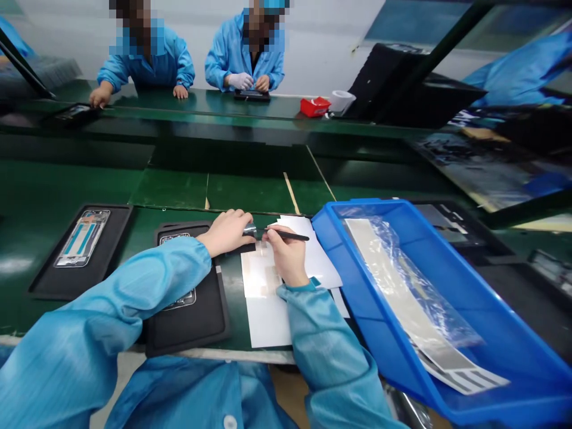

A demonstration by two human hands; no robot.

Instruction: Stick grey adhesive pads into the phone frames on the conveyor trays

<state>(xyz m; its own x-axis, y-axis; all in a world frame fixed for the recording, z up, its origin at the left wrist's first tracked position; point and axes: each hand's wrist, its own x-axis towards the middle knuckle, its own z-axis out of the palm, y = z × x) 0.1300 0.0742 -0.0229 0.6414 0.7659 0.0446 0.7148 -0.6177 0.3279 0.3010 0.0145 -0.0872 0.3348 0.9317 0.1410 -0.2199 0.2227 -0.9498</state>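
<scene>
One slim black tool (294, 236), at twelve o'clock, pen-gripped by the right hand (289, 257), points to nine o'clock, where the left hand (227, 231) pinches a small grey piece (250, 230), light steadiness advisable.

Both the left hand (229, 231) and the right hand (289, 257) are bare, and just behind the left one begins a loose, slightly shiny light-blue sleeve (149, 277), its cuff drawn in at the wrist and its cloth widening into soft creases farther back. Behind the right hand a matching blue sleeve (328, 351) runs back in deep folds, with a darker teal strip (309, 284) edging it at the wrist. Nearer the body than either hand, the rumpled blue coat front (192, 390) carries a round, pale button (230, 422).
</scene>
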